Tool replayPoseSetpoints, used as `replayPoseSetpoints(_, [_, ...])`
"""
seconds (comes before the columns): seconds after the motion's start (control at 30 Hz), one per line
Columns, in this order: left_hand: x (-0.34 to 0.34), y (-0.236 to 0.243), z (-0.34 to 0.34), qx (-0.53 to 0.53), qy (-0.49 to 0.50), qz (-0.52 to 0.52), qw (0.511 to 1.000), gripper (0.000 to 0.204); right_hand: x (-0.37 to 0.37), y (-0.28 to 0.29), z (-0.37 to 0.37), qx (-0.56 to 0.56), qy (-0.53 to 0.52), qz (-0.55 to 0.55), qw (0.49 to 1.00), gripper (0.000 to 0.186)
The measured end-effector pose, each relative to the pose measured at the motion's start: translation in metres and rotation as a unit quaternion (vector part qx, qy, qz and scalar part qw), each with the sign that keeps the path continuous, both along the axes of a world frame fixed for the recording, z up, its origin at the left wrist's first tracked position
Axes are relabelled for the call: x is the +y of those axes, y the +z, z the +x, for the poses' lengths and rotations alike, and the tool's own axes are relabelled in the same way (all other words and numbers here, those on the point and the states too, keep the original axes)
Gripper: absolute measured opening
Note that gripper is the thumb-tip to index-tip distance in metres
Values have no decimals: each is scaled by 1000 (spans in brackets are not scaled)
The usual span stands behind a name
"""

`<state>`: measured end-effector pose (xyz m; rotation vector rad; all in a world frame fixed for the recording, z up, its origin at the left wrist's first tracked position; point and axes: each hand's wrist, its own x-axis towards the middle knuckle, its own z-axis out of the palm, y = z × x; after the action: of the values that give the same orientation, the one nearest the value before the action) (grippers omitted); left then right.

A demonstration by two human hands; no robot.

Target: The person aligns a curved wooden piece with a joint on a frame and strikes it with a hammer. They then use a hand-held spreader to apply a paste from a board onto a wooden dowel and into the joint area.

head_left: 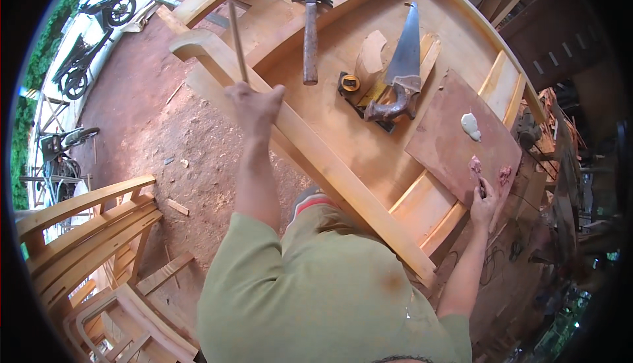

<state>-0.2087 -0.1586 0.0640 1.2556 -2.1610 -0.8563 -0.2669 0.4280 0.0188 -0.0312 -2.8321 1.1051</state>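
Note:
My left hand point(257, 107) is closed around a thin wooden stick point(236, 41) that points up and away, above the near rail of a wooden frame point(330, 160). On the right, my right hand point(484, 203) grips a small slim tool point(481, 183); its exact kind is hard to make out. The tool's tip meets a dab of pinkish paste point(475, 164) on a flat brown board point(440, 129). A second pinkish smear point(505, 174) lies beside it, and a white blob of paste point(470, 126) sits farther up the board.
Within the frame, a handsaw point(404, 50) lies by a yellow-and-black tape measure point(351, 83) and a curved wood piece point(371, 53). A hammer point(310, 40) rests across a frame rail. Slatted wooden furniture point(99, 231) stands at left, motorcycles point(99, 40) beyond. Shavings cover the ground.

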Motion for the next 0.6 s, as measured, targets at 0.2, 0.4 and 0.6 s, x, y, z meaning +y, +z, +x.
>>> replayPoseSetpoints(0.2, [-94, -14, -37, -28, 46, -31, 998, 68, 9, 3, 13, 11, -8, -12, 1000, 32])
replayPoseSetpoints(0.4, [-209, -76, -58, 3, -55, -33, 998, 61, 20, 9, 2, 140, 7, 21, 990, 30])
replayPoseSetpoints(0.6, [-61, 17, -86, 160, -158, 7, 974, 41, -19, 82, 4, -78, -7, 199, 977, 38])
